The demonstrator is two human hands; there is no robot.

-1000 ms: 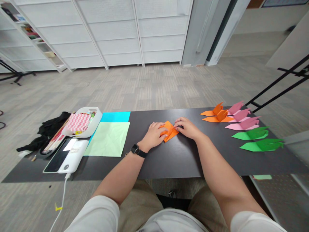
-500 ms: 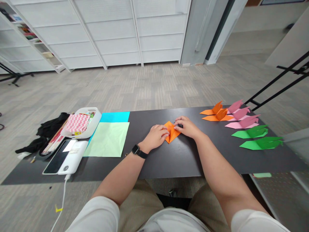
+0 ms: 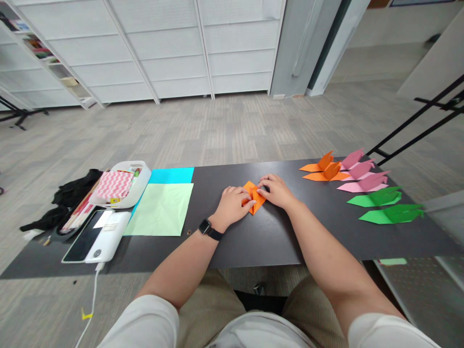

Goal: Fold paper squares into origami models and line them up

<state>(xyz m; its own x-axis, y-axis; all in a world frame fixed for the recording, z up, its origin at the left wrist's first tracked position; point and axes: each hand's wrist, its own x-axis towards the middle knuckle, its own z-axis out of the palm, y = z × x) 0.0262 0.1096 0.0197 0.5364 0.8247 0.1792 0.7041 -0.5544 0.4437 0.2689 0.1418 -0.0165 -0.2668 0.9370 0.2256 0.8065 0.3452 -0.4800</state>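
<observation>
"one piece of bright orange folded paper (image 3: 258, 200) on my remote feed, lying near the middle of the long dark grey tabletop (image 3: 261, 246). which hands are on it?"

"both. from my station i see the bare left hand (image 3: 234, 205) at its left side, fingers curled, thumb and fingertips pinching the paper. a black square-faced watch (image 3: 205, 226) sits on that wrist."

"and the right hand (image 3: 277, 191)?"

"fingers bent, fingertips touching the paper's right side. i cannot tell from here whether they grip it or only press — the thumb and fingers hide that edge."

"what do you read to the left?"

"i have a creased pale green square sheet of paper (image 3: 161, 210) lying partly over a bright blue sheet (image 3: 172, 175). just beside those is a white rounded plastic tub (image 3: 142, 188) with a pink-and-white zigzag-patterned packet (image 3: 115, 184) in it. nearer the person, a flat phone (image 3: 81, 244) with a dark screen lies beside a white rounded plastic device (image 3: 108, 237), and a white cable (image 3: 94, 295) runs off that toward the floor."

"on the right i count two orange paper birds (image 3: 329, 172), three pink paper birds (image 3: 369, 184) and two green paper birds (image 3: 391, 213) — the green ones nearest the person, all of them apart from the hands."
</observation>
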